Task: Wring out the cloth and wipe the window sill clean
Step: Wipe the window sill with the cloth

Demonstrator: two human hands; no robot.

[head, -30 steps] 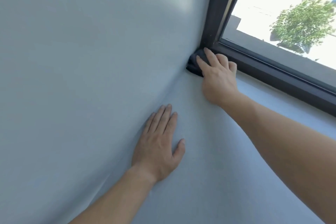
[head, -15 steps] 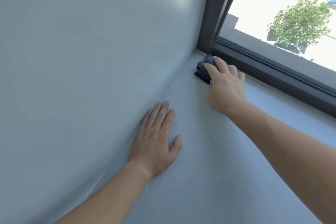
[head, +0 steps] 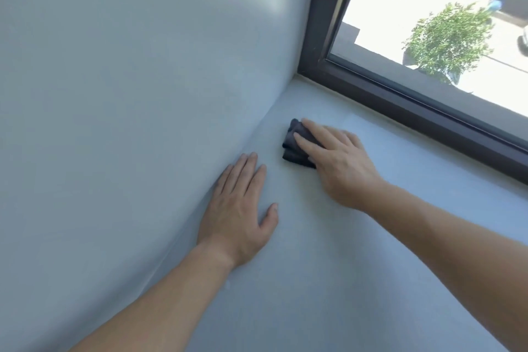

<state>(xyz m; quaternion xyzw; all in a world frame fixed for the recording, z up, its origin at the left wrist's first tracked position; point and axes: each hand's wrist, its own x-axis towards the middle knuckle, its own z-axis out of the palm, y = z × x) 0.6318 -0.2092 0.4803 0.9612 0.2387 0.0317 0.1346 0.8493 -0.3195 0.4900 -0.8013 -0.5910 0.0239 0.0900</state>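
Note:
A small folded dark cloth (head: 294, 146) lies on the pale grey window sill (head: 385, 237), a short way out from the corner. My right hand (head: 337, 163) presses down on it with straight fingers, covering its right part. My left hand (head: 240, 208) rests flat on the sill beside the side wall, fingers straight and together, just left of the cloth and not touching it.
The side wall (head: 128, 94) rises along the left of the sill. A dark window frame (head: 414, 100) runs along the far edge and up the corner. Through the glass (head: 457, 23) I see a street, a tree and parked cars.
My right hand has drawn the cloth out of the far corner by the frame, toward me along the sill. My left hand has stayed flat in place.

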